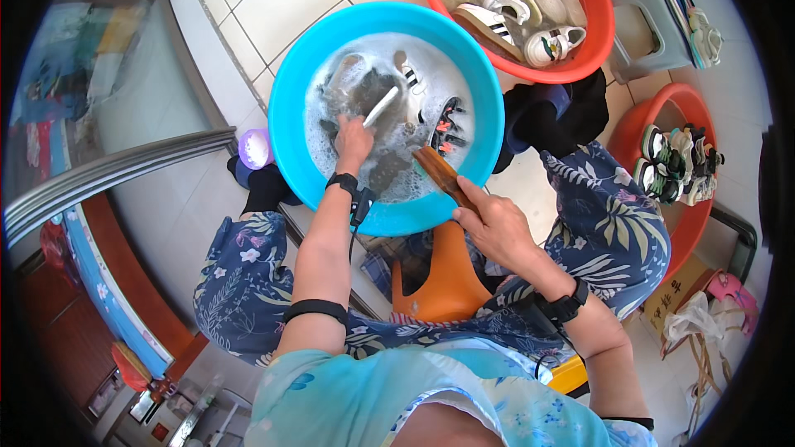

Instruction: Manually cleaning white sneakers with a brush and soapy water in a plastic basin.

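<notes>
A turquoise plastic basin (490,130) of soapy water lies before me. In its left half my left hand (354,141) holds a whitish shoe (380,107), partly under water, so its full shape is hidden. My right hand (497,223) grips a wooden-backed scrubbing brush (446,175), whose front end is over the basin's lower right. A white shoe with black stripes (413,90) floats near the middle. A dark sandal with coral-red marks (448,127) rests at the right inside the basin.
A red basin (605,25) holds soaking shoes at the top right. Farther right, sneakers (677,161) stand on another red basin (695,223) near a grey stool (658,18). A purple cup (254,149) touches the turquoise basin's left side. An orange stool (444,288) stands between my legs.
</notes>
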Demonstrator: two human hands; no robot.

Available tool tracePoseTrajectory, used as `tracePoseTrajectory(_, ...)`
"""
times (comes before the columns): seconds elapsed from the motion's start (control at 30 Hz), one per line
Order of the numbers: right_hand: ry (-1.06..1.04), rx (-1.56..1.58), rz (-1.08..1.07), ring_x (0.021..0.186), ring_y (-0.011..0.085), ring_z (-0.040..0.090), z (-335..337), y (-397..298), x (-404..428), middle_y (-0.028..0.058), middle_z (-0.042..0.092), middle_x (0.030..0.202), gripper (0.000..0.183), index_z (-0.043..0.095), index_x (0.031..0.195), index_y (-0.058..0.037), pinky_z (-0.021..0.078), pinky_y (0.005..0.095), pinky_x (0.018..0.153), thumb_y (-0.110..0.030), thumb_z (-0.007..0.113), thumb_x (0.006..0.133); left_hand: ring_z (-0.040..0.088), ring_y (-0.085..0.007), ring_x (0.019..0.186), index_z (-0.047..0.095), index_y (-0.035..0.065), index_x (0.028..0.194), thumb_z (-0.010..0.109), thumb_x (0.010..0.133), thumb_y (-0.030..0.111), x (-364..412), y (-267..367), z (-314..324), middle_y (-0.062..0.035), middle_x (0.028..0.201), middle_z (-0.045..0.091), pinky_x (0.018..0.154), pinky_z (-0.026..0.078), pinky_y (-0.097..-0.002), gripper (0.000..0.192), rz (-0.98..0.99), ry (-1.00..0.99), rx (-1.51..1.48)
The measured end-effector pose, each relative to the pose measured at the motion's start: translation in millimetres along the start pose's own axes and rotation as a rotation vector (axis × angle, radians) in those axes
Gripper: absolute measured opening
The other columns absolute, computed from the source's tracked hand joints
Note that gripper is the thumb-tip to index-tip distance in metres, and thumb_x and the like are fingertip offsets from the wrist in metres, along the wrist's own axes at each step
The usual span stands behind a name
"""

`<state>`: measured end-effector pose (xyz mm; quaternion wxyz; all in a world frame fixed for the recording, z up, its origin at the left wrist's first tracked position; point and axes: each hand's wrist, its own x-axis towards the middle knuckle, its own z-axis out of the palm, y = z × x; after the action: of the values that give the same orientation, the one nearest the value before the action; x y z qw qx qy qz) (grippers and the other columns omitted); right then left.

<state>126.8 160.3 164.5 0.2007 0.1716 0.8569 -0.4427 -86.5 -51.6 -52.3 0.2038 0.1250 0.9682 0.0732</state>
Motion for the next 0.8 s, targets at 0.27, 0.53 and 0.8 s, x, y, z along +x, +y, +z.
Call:
tracePoseTrajectory(0.27,0.085,0.061,0.005,0.082,0.0394,0.061,-7.3,4.0,-1.3,0.0234,0.063,0.083,0.047,0.048,0.127,-0.0028,0.0466,0.0468,0.073,-0.025,0.054,0.086,0.064,-0.0215,0.079,0.057,-0.0030,0.107,0.067,0.079,0.016,23.0,61.6,13.3,-0.0124,0.089,0.064,0.067,0.050,-0.0349,0.035,-0.177,-0.347,-1.012)
tracePoseTrajectory(0.53,0.126,0.071,0.038,0.079,0.0387,0.061,-18.1,2.2,-3.2,0.0230,0.063,0.080,0.047,0.048,0.127,-0.0027,0.0474,0.0458,0.071,-0.025,0.054,0.086,0.063,-0.0375,0.091,0.061,-0.0010,0.099,0.078,0.061,0.026,24.6,50.8,71.0,-0.0219,0.094,0.066,0.080,0.048,-0.0417,0.049,-0.303,-0.083,-0.614)
tracePoseTrajectory(0.8,0.140,0.034,0.040,0.082,0.0390,0.061,-16.3,6.8,-3.7,0.0245,0.063,0.087,0.048,0.050,0.127,-0.0020,0.0470,0.0451,0.073,-0.024,0.055,0.085,0.051,-0.0374,0.110,0.044,-0.0024,0.127,0.080,0.061,0.029,-20.0,41.8,7.7,-0.0236,0.117,0.053,0.093,0.041,-0.0417,0.081,-0.026,-0.046,-0.387)
